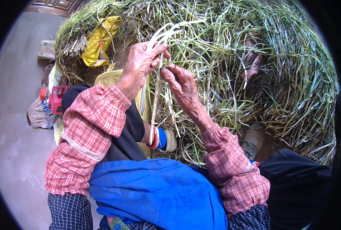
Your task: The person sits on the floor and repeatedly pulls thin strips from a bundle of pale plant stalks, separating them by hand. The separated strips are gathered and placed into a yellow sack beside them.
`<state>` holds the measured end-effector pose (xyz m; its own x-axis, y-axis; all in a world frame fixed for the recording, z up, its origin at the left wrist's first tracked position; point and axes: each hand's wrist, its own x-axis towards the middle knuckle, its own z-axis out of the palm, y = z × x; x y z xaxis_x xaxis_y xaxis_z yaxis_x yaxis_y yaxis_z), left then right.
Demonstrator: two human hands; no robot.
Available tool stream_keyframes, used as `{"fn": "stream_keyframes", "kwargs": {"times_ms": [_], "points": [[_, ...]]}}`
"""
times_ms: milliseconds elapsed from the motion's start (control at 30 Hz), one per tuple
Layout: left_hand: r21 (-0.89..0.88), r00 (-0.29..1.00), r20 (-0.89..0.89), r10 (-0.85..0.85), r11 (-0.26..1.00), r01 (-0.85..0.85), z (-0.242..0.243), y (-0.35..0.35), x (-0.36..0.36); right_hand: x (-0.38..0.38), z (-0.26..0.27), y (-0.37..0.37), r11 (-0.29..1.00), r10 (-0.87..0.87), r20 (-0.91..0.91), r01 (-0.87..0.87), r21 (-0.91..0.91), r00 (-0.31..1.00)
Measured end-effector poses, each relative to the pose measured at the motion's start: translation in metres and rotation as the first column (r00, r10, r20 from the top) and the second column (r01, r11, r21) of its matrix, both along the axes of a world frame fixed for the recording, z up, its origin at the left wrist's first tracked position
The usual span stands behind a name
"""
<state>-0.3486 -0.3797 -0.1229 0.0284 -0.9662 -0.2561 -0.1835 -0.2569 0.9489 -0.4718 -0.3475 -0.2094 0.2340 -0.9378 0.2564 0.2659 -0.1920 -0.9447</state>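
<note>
My left hand (146, 59) grips a small bunch of pale plant stalks (170, 31). Their upper ends curve over to the right, and the lower ends hang down between my arms. Just below and to the right, my right hand (179, 79) has thumb and forefinger pinched together at one hanging stalk (156, 100); whether they close on it is hard to tell. Beneath and beyond both hands spreads a big heap of green and straw-coloured long-leaved stalks (222, 66).
A yellow plastic bag (101, 40) lies on the heap beside a bundle of cut stalks (77, 47). Left of my leg are a pink plastic stool (58, 99) and a grey sack (41, 113). My shoe (170, 141) rests at the heap's near edge.
</note>
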Motion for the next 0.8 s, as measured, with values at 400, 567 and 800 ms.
{"fn": "stream_keyframes", "kwargs": {"times_ms": [400, 567, 800], "points": [[0.035, 0.999, -0.022, 0.037, 0.999, -0.036, 0.004, -0.002, 0.006, -0.003, 0.005, 0.002, 0.992, 0.096, 0.061, -0.101, 0.081, 0.994], [0.034, 0.998, -0.009, 0.066, 0.997, -0.065, 0.009, -0.003, 0.005, -0.009, 0.01, 0.0, 0.989, 0.145, 0.026, -0.145, 0.008, 0.989], [-0.01, 0.995, -0.005, 0.097, 0.995, -0.097, 0.008, -0.005, 0.011, -0.017, 0.016, 0.006, 0.966, 0.211, -0.161, -0.231, -0.12, 0.964]]}}
